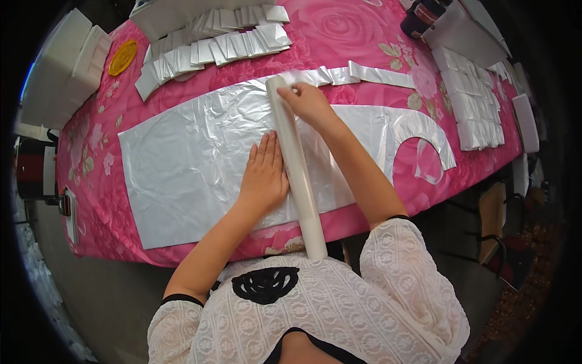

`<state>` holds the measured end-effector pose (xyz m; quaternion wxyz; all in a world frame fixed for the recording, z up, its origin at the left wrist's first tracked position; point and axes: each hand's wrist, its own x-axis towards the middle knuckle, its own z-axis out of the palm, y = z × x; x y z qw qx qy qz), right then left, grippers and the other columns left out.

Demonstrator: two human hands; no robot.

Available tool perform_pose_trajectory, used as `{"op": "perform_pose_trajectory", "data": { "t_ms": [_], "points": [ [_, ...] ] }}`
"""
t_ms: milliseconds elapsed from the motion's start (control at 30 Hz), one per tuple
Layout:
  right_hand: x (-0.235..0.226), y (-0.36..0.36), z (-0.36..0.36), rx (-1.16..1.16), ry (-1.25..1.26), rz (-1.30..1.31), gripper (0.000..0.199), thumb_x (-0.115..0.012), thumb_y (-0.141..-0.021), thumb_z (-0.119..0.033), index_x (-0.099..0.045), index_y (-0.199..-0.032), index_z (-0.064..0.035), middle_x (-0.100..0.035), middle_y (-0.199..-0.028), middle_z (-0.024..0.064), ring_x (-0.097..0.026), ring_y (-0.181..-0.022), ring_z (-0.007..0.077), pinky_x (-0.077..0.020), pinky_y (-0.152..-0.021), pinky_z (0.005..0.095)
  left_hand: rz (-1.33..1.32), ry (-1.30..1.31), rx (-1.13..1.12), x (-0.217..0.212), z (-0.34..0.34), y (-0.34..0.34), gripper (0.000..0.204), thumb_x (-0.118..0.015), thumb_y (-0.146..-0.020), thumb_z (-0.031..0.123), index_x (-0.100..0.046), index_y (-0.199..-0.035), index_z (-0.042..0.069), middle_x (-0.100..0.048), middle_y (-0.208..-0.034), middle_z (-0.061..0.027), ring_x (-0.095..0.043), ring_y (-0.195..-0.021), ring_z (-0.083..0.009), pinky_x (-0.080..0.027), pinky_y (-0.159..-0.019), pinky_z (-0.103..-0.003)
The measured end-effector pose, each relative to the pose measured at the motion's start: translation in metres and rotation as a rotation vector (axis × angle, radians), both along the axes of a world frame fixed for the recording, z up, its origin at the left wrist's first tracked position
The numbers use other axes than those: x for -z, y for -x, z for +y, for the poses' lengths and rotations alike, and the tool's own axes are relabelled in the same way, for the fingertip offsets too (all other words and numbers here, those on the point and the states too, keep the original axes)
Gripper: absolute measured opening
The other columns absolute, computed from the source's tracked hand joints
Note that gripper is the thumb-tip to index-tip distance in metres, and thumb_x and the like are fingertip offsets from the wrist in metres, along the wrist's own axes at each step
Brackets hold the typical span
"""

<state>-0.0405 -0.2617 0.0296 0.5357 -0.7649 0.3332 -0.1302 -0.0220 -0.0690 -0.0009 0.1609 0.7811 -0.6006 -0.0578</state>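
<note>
A thin silvery-white plastic apron (pixel 176 164) lies spread over the table, its curved neck opening to the right and a long strap along the far side. Across it runs a long pale tube (pixel 298 164), from the far edge down to my shirt. My left hand (pixel 265 170) presses flat on the plastic, fingers together and stretched, just left of the tube. Near the tube's far end, my right hand (pixel 307 104) has its fingers curled in a pinch at the apron's far edge. The plastic by those fingertips is blurred.
Folded silvery packets (pixel 215 48) lie in overlapping rows at the back left, and stacked packets (pixel 470 100) at the right. A white foam box (pixel 66 70), a yellow coil (pixel 123 57) and a dark jar (pixel 422 17) stand around the pink floral tablecloth (pixel 330 27). A chair (pixel 491 221) is beyond the right edge.
</note>
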Motion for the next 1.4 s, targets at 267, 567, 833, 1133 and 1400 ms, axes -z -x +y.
{"op": "perform_pose_trajectory", "data": {
  "t_ms": [267, 567, 833, 1133, 1400],
  "points": [
    [0.012, 0.046, -0.130, 0.110, -1.227, -1.242, 0.036, -0.036, -0.090, -0.025, -0.052, -0.100, 0.0068, -0.059, -0.093, 0.0178, -0.058, -0.083, 0.0292, -0.0475, -0.081, 0.0401, -0.001, -0.009, -0.007, -0.002, 0.000, 0.002, 0.063, -0.039, -0.079, 0.018, -0.023, -0.133, -0.010, -0.020, -0.141, -0.0238, -0.015, -0.134, -0.0338, -0.011, -0.109, -0.044],
    [-0.069, 0.098, -0.172, -0.165, -0.846, -1.265, 0.037, -0.035, -0.089, -0.019, -0.047, -0.116, 0.0036, -0.055, -0.115, 0.0190, -0.052, -0.109, 0.0302, -0.0414, -0.091, 0.0430, -0.033, 0.002, -0.003, 0.001, -0.002, 0.005, 0.062, -0.038, -0.081, 0.021, -0.024, -0.133, -0.010, -0.022, -0.141, -0.0222, -0.017, -0.134, -0.0315, -0.011, -0.109, -0.043],
    [-0.038, -0.112, 0.173, -0.244, -0.253, -0.647, 0.038, -0.037, -0.091, -0.029, -0.056, -0.101, 0.0021, -0.058, -0.098, 0.0244, -0.054, -0.096, 0.0352, -0.0388, -0.086, 0.0404, -0.098, 0.081, 0.006, 0.019, 0.000, -0.003, 0.070, -0.044, -0.082, 0.030, -0.020, -0.134, -0.010, -0.018, -0.143, -0.0233, -0.015, -0.134, -0.0328, -0.012, -0.108, -0.046],
    [-0.010, -0.135, 0.275, -0.676, 0.338, -0.037, 0.061, -0.052, -0.082, -0.035, -0.037, -0.129, 0.0017, -0.037, -0.131, 0.0244, -0.026, -0.127, 0.0404, -0.0243, -0.103, 0.0458, 0.007, 0.036, -0.007, 0.010, -0.006, 0.006, 0.063, -0.038, -0.081, 0.021, -0.021, -0.134, -0.009, -0.019, -0.142, -0.0222, -0.014, -0.135, -0.0307, -0.010, -0.109, -0.043],
    [-0.040, 0.022, 0.158, -0.674, 0.566, -0.366, 0.052, -0.066, -0.074, -0.023, -0.049, -0.119, -0.0041, -0.043, -0.130, 0.0147, -0.034, -0.125, 0.0336, -0.0275, -0.102, 0.0450, -0.205, 0.039, -0.047, 0.013, 0.004, -0.003, 0.064, -0.039, -0.083, 0.020, -0.017, -0.135, -0.010, -0.015, -0.142, -0.0252, -0.012, -0.134, -0.0358, -0.011, -0.109, -0.043]
  ]
}}
